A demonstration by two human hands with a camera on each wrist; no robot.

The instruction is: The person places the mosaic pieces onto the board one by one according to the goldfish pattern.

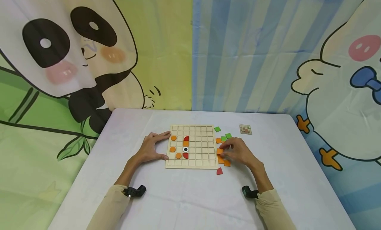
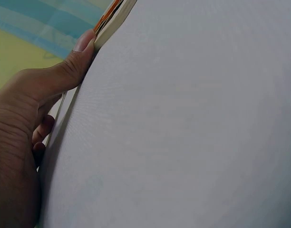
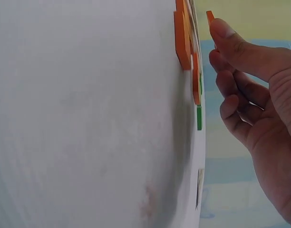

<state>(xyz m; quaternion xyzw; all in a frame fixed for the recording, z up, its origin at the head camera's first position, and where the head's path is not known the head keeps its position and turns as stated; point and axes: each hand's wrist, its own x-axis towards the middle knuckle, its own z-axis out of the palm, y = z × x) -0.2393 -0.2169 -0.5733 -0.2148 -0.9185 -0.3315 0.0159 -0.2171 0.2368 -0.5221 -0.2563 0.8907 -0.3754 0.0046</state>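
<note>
A pale wooden grid board (image 1: 202,154) lies on the white table. My left hand (image 1: 150,148) is at its left edge, thumb and forefinger spread apart; the left wrist view shows the thumb (image 2: 83,47) against the board's side. Three orange discs (image 1: 173,138), two red quarter-round pieces (image 1: 186,155), an orange square (image 1: 186,144) and a black-and-white eye piece (image 1: 186,150) sit in cells on its left half. Beyond the right edge, my right hand (image 1: 238,153) pinches an orange tile (image 3: 210,17) between thumb and fingertips, raised above the loose tiles.
Several orange tiles (image 1: 227,163) lie along the board's right side, with green tiles (image 1: 217,129) behind them. One red piece (image 1: 219,171) is near the front right corner. A small patterned card (image 1: 245,129) lies farther right. Printed curtains (image 1: 238,58) hang behind the table.
</note>
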